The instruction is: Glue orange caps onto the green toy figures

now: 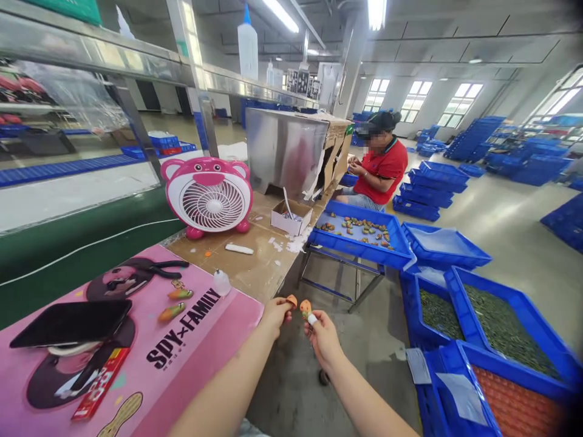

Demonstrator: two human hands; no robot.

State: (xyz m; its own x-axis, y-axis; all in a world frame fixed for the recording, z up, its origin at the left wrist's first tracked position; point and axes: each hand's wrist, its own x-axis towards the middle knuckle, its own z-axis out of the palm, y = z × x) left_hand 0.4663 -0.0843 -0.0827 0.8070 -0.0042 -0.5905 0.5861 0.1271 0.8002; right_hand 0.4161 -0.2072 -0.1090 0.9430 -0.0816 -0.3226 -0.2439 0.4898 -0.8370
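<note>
The left hand [274,317] pinches a small orange piece [291,300] at its fingertips, and the right hand [324,340], one finger wrapped white, pinches a second orange piece [305,308], both just past the pink SPY×FAMILY desk mat [218,340]. Orange-green pieces [180,294] lie on that mat, and a blue tray [346,254] stands beyond it.

Colour entry: pink, blue and orange goods seen at a workbench.
The desk mat [228,343] was pink with black "SPY×FAMILY" lettering; the fan [209,197] had a pink casing and white grille. The tray [359,258] was bright blue plastic. The orange pieces [305,308] were plain orange; the mat's pieces [172,312] shaded orange to green. A co-worker's polo shirt [387,173] was red, black-trimmed.
</note>
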